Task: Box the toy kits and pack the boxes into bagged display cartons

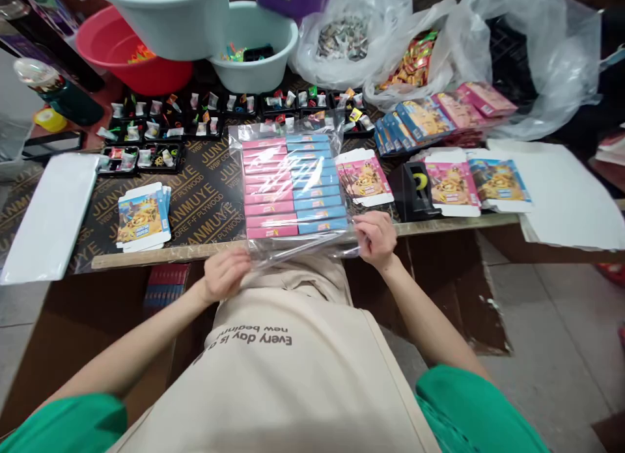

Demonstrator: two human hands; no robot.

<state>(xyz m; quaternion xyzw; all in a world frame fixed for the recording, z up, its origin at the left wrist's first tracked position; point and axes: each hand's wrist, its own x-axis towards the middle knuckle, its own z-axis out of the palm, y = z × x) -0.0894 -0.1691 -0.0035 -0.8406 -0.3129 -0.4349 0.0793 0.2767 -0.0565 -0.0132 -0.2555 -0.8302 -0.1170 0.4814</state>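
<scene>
A clear plastic bag [293, 250] lies at the table's front edge, its near end hanging slightly over toward my apron. Inside it are two columns of small boxes, pink boxes [266, 199] on the left and blue boxes [318, 199] on the right. My left hand [227, 273] pinches the near left corner of the bag, fingers closed. At the near right corner, my right hand [375, 238] grips the film the same way. The plastic is stretched between both hands.
Black trays [161, 131] of small items line the back. Behind stand a red basin [131, 49], pale blue tubs [256, 46] and plastic bags [354, 36] of small packets. Flat cartons [142, 217] lie left; a tape dispenser [415, 186] and stacked boxes [424, 121] stand right.
</scene>
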